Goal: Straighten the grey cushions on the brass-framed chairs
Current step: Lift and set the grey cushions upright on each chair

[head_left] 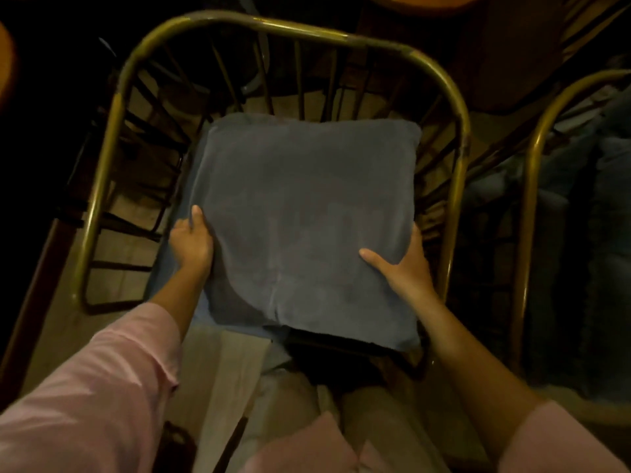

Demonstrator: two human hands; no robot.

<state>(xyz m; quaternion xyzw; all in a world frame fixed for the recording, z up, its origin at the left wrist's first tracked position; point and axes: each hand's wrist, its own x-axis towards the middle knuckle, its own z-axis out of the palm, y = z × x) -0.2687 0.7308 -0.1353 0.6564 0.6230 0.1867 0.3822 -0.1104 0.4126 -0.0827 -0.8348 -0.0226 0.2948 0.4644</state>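
Observation:
A square grey cushion (307,213) lies over the seat of a brass-framed chair (112,138), slightly skewed, its near right corner hanging past the seat's front edge. My left hand (191,244) grips the cushion's left edge, thumb on top and fingers underneath. My right hand (406,264) holds the right edge the same way, thumb lying across the top. A second grey layer shows under the cushion along its left side. The chair's curved brass rail wraps around the back and both sides.
A second brass-framed chair (532,172) stands close on the right with grey-blue fabric on its seat. Orange round table edges (423,0) show at the top and far left. A dark wooden leg runs along the lower left. My pale trousers are below.

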